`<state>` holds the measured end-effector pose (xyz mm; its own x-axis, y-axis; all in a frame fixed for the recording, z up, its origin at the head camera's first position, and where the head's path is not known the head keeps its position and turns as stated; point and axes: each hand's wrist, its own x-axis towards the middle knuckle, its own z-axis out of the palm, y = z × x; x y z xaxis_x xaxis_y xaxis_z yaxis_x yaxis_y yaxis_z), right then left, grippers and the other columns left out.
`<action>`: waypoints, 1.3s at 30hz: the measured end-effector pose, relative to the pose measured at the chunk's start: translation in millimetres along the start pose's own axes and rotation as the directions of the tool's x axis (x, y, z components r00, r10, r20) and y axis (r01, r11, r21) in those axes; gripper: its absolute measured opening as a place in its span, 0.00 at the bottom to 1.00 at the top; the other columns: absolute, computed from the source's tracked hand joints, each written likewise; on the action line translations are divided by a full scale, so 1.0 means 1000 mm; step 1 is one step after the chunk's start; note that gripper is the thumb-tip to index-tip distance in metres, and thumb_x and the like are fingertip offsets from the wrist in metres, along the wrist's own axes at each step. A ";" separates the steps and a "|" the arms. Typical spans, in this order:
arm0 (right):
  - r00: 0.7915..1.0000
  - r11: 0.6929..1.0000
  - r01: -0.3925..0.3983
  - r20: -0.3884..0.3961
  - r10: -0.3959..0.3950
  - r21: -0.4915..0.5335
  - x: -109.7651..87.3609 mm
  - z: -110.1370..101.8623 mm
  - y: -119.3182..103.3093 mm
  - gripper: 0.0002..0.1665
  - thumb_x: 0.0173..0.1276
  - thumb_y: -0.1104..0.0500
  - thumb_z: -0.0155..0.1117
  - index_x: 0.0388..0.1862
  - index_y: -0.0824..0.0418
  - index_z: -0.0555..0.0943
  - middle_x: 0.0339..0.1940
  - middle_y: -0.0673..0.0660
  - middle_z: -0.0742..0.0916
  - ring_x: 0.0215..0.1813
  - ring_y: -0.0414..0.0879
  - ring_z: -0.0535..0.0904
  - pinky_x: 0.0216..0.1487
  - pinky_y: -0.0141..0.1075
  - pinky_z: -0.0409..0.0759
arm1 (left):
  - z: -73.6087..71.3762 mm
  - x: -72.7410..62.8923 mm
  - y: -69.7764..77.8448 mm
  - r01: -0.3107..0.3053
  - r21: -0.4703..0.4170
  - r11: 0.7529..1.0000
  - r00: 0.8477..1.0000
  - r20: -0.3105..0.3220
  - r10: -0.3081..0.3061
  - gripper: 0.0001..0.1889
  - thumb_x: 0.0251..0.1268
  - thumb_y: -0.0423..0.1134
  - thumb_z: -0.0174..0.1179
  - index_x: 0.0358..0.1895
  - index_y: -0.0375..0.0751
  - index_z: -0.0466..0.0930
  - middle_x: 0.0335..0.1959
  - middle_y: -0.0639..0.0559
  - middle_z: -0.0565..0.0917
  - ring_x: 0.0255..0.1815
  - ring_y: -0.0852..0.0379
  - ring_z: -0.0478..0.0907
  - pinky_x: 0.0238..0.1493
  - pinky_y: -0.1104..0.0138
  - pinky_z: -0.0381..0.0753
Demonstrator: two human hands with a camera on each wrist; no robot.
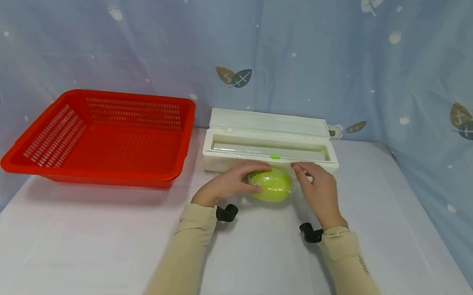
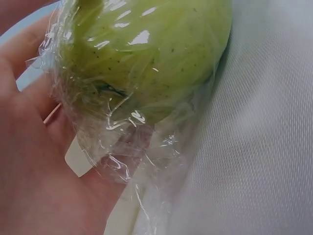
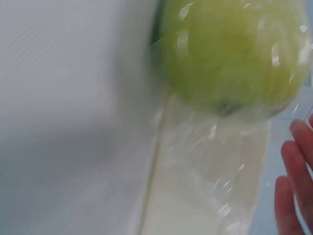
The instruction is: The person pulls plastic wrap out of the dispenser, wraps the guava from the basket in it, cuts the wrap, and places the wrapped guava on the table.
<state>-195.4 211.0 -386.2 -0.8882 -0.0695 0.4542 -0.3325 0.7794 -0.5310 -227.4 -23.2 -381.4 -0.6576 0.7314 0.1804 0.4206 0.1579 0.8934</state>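
A yellow-green, speckled, apple-like fruit (image 1: 275, 185) sits on the table wrapped in clear cling film (image 2: 132, 147). My left hand (image 1: 231, 182) grips it from the left, fingers behind and thumb in front. Loose, crumpled film bunches against that palm. At the fruit's other side is my right hand (image 1: 319, 189); in the right wrist view its fingers (image 3: 293, 166) lie loosely extended, apart from the fruit. A loose flap of film (image 3: 210, 176) trails from the fruit on that side. Right behind stands a white cling film dispenser (image 1: 216, 164), lid up, with a green slide cutter (image 1: 275, 156).
To the left stands a red plastic basket (image 1: 177, 169) with slotted walls. White cloth (image 1: 254, 281) covers the table. A blue leaf-print curtain (image 1: 306, 41) hangs behind it and along the sides.
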 end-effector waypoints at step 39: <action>0.981 0.965 0.183 0.103 -0.166 -0.189 0.010 0.042 -0.019 0.27 0.71 0.49 0.40 0.61 0.62 0.68 0.63 0.56 0.68 0.65 0.51 0.59 0.59 0.45 0.63 | 0.001 0.005 -0.002 0.070 0.074 0.995 0.997 0.006 -0.070 0.32 0.52 0.37 0.64 0.63 0.45 0.64 0.65 0.47 0.58 0.66 0.51 0.51 0.63 0.54 0.51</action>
<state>-211.5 169.9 -401.3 -0.8487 -0.2614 0.4598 -0.4231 0.8571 -0.2938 -231.0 -19.5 -383.2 -0.6816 0.7227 0.1143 0.4189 0.2573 0.8708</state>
